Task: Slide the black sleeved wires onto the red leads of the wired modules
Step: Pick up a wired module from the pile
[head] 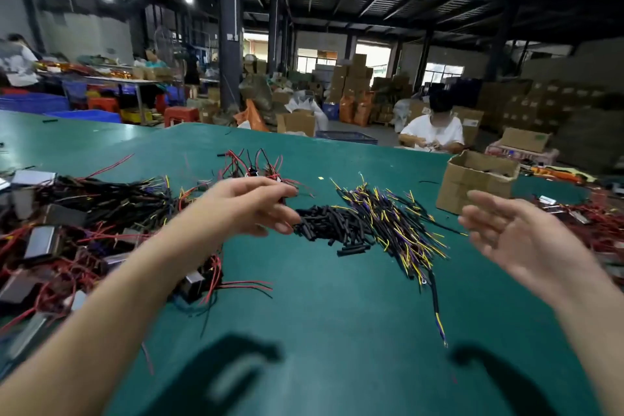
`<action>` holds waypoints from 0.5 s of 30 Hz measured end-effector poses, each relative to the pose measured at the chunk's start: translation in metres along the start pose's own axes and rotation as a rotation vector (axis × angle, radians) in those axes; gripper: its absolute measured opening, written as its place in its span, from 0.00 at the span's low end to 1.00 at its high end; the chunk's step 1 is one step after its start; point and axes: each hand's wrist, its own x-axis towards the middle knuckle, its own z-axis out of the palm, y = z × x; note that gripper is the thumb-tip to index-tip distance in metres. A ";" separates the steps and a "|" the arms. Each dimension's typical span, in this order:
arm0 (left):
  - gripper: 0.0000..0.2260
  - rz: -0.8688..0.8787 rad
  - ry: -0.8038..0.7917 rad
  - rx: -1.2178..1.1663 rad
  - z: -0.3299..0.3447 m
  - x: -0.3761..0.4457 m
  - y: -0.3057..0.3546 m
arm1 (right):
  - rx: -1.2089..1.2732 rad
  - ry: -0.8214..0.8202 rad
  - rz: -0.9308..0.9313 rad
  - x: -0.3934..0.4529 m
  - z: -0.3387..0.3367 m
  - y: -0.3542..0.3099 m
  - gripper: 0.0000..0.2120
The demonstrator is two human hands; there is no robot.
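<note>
The black sleeved wires (388, 223), yellow and purple at the tips, lay heaped mid-counter (337, 307), the wired modules (60, 240) piled left. Left hand (250, 203) and right hand (526, 240) hovered, each grip relaxed, empty, inside a dim warehouse.

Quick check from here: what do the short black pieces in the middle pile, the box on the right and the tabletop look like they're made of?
Short black pieces: likely matte plastic or rubber tubing, cut to short cylinders, no shine. Box: brown corrugated cardboard, flaps open, creased walls. Tabletop: smooth green mat or laminate, faint sheen; which one I cannot tell.
</note>
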 end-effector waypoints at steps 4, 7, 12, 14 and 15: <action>0.08 -0.117 0.290 -0.173 0.067 0.067 -0.042 | -0.118 0.044 0.087 0.033 0.057 0.049 0.09; 0.10 -0.031 0.580 -0.111 0.070 0.102 -0.079 | -0.315 -0.034 0.034 0.055 0.088 0.083 0.10; 0.09 0.107 0.911 0.154 0.062 0.123 -0.122 | -0.602 -0.132 -0.180 0.099 0.136 0.112 0.07; 0.10 0.152 1.001 0.118 0.062 0.123 -0.133 | -0.706 -0.174 -0.257 0.122 0.160 0.115 0.07; 0.11 0.162 1.029 0.064 0.062 0.125 -0.136 | -0.733 -0.190 -0.273 0.133 0.175 0.115 0.08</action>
